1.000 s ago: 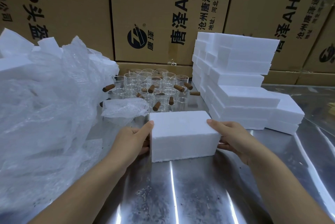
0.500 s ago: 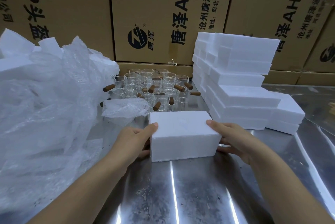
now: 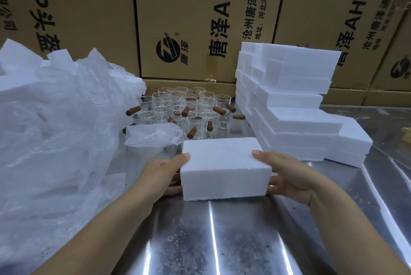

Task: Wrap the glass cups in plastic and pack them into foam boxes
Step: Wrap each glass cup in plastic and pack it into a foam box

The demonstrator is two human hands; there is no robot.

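A closed white foam box (image 3: 224, 168) lies on the steel table (image 3: 222, 241) in front of me. My left hand (image 3: 162, 174) grips its left end, thumb on the top edge and fingers under the side. My right hand (image 3: 287, 174) grips the right end the same way. Behind the box stand several clear glass cups (image 3: 184, 110) with brown wooden handles. A small bubble-wrap bag (image 3: 153, 135) lies just left of the cups.
A big heap of plastic wrap (image 3: 55, 130) with foam pieces fills the left side. A stepped stack of foam boxes (image 3: 287, 101) stands at the right. Printed cardboard cartons (image 3: 200, 19) wall off the back.
Both hands and the foam box have stayed almost still; the box has shifted very slightly toward me.
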